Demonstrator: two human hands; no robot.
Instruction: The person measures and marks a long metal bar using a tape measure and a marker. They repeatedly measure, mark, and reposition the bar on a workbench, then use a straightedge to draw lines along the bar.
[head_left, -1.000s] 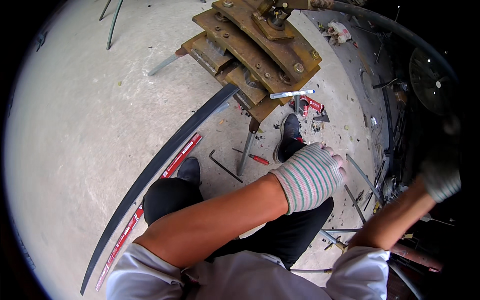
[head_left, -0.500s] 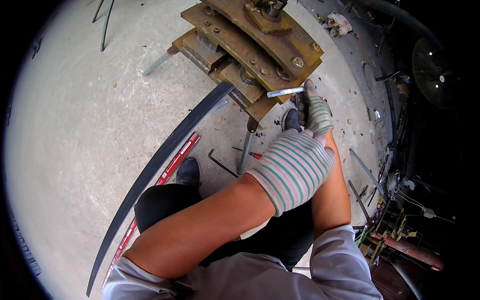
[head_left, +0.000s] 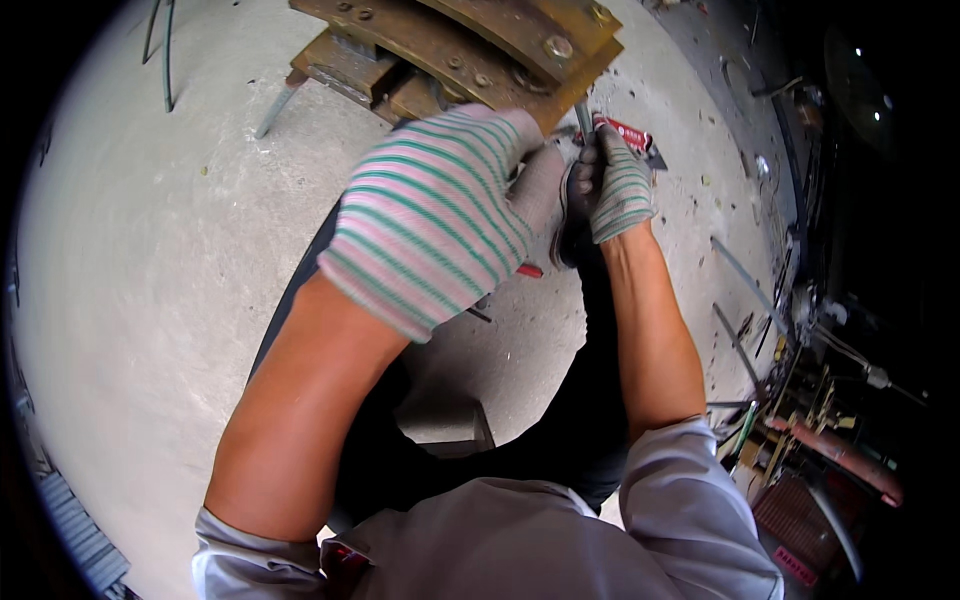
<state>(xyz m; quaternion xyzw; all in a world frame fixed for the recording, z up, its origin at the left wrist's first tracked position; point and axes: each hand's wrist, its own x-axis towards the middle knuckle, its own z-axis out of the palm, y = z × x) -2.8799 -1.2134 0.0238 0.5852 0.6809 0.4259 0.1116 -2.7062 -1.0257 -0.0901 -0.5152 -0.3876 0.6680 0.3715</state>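
Note:
My left hand (head_left: 440, 210), in a pink, white and green striped knit glove, is over the near edge of the rusty metal fixture (head_left: 430, 45). It covers the upper end of the dark curved strip (head_left: 318, 245). Its thumb stands out to the right, but the other fingertips are hidden behind the hand, so its grip does not show. In the same kind of glove, my right hand (head_left: 615, 185) is closed round a slim silvery pen-like stick (head_left: 584, 117). The stick points up beside the fixture's right corner.
A red-and-white labelled object (head_left: 628, 133) lies on the floor behind my right hand. A red-handled tool (head_left: 530, 270) sits between my legs. Metal rods (head_left: 745, 280) and red machinery (head_left: 840, 460) stand at the right. A grey leg (head_left: 277, 108) supports the fixture.
My left hand has left the right wrist and moved left to the fixture and the strip's end. The stick in my right hand has turned from level to upright. The view has shifted.

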